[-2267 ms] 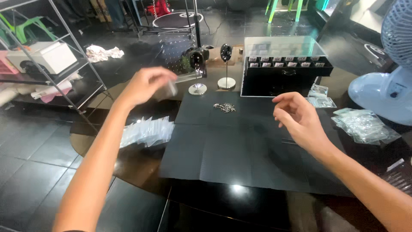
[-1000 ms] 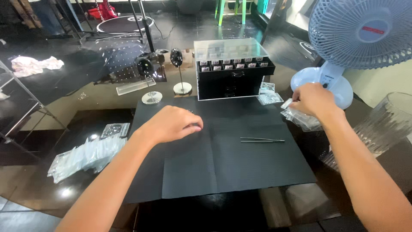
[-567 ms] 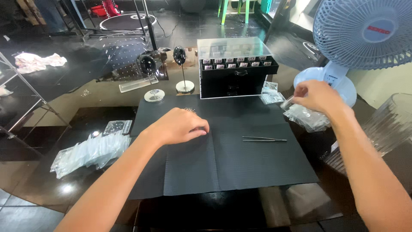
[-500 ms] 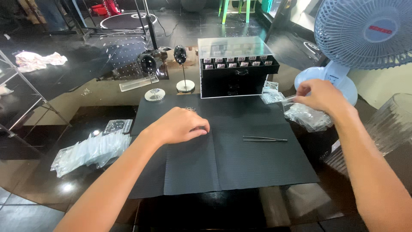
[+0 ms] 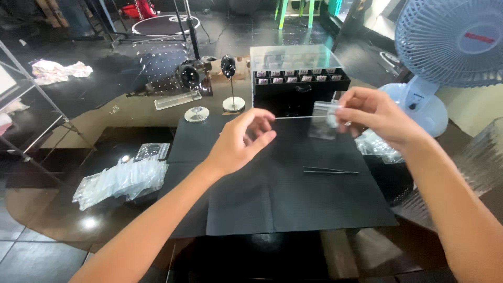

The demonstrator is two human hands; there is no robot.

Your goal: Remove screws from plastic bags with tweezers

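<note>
My right hand (image 5: 378, 116) holds a small clear plastic bag (image 5: 322, 121) up above the black mat (image 5: 272, 194). My left hand (image 5: 242, 140) is raised beside it, fingers pinching near the bag's top edge; whether they touch it I cannot tell. A pair of thin tweezers (image 5: 330, 170) lies on the mat below the bag. More clear bags (image 5: 378, 148) lie in a pile under my right hand.
A black organiser box with a clear lid (image 5: 296, 84) stands at the mat's far edge, with two small display stands (image 5: 230, 84) to its left. A pile of clear bags (image 5: 123, 178) lies left. A blue fan (image 5: 450, 47) stands at right.
My right hand has lifted a clear bag from the right pile and brought it over the mat. My left hand rose off the mat toward the bag.
</note>
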